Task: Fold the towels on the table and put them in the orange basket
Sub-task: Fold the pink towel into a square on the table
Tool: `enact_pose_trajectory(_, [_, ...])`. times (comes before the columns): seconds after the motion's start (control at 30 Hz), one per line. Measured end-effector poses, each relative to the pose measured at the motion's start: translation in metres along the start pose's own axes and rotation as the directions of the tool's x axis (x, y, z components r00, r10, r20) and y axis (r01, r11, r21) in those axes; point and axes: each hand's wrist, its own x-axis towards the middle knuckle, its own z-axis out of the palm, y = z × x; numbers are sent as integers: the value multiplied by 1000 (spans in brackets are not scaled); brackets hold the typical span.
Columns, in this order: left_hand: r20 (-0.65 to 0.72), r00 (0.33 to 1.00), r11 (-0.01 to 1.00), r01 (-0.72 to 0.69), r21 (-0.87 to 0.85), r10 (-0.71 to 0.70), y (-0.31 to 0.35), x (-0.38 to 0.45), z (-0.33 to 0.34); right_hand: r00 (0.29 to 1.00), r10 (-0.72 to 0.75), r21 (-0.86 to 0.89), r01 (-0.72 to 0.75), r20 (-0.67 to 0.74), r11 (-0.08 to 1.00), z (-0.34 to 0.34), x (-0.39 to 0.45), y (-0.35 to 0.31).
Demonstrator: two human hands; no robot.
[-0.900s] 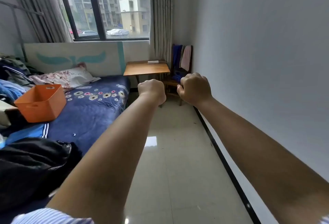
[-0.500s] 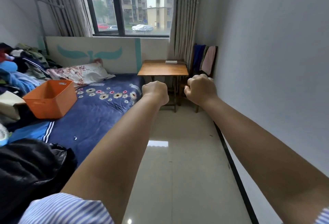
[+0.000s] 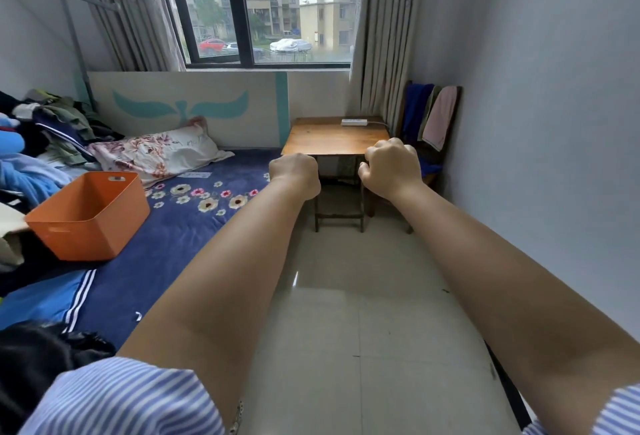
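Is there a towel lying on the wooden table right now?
No, the wooden table holds only a white power strip; the towels hang over the chair beside it.

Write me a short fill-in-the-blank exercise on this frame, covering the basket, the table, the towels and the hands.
1. The orange basket sits on the ____.
2. The only thing on the wooden table is a white ____.
3. The blue towel and the pink towel hang over a ____.
4. The left hand and the right hand are both closed into ____.

Missing words: bed; power strip; chair; fists
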Motion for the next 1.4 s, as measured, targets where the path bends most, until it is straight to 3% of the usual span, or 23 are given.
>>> enact_pose_trajectory(0.13, [-26,1000,1000,-2,-1,2,-24,70,10,999,24,-1,-24,-40,1000,28,64,-5])
enact_pose_trajectory(0.43, [21,1000,1000,-20,-6,20,-55,208,57,999,-5,-11,5,40,1000,117,194,-18])
enact_pose_trajectory(0.7, [76,984,987,156,43,-158,-111,393,80,993,-88,42,85,79,995,212,378,-21])
enact_pose_trajectory(0.87, [84,981,983,173,58,-177,-128,487,92,995,-66,57,62,71,996,254,465,-3])
enact_pose_trajectory(1.07, [103,985,989,135,53,-140,-139,616,126,992,-40,67,32,121,997,323,569,8])
enact_pose_trajectory(1.4, [90,994,995,-66,69,60,-147,826,168,974,129,10,-133,186,991,426,724,56])
